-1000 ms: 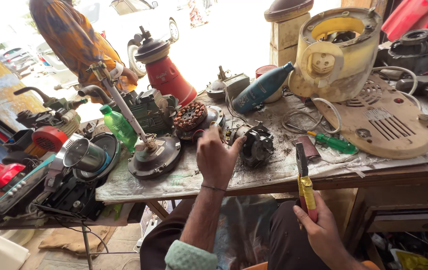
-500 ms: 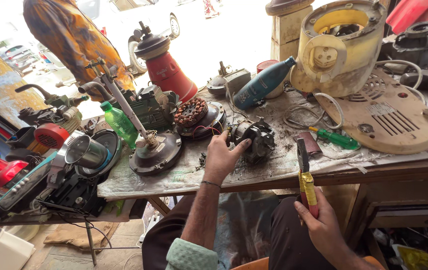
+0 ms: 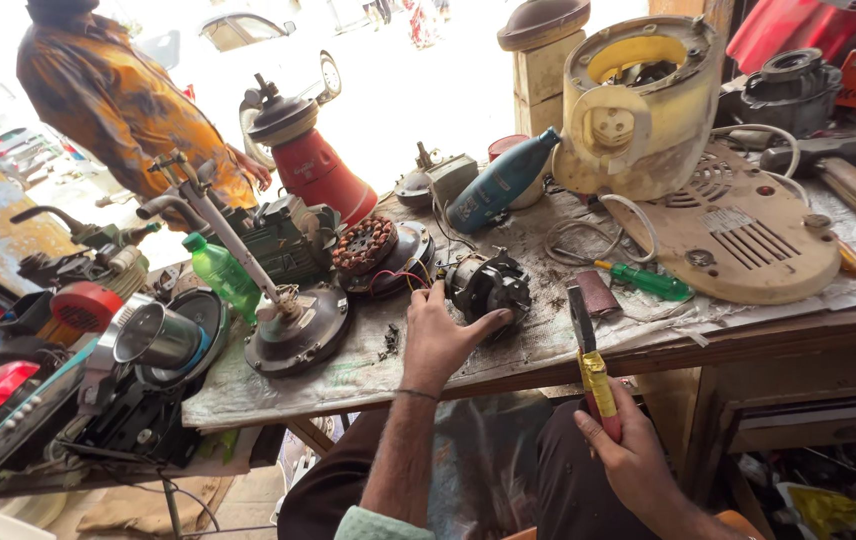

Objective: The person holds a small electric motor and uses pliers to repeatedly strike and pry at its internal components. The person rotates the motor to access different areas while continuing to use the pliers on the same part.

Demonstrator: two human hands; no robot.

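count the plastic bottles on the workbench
2. A green plastic bottle stands at the bench's left, beside the grey metal fan base. A teal plastic bottle lies tilted at the back, by the cream appliance housing. Clutter may hide others.

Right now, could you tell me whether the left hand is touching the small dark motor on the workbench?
Touching. In the head view the left hand rests on the bench with its thumb pressed against the lower left side of the small dark motor.

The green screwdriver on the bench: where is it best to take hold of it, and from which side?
Probably the translucent green handle of the screwdriver, taken from above: it is the thickest part, lies flat on the paper-covered bench, and its top is free. The right hand, holding pliers, is nearer than the left hand.
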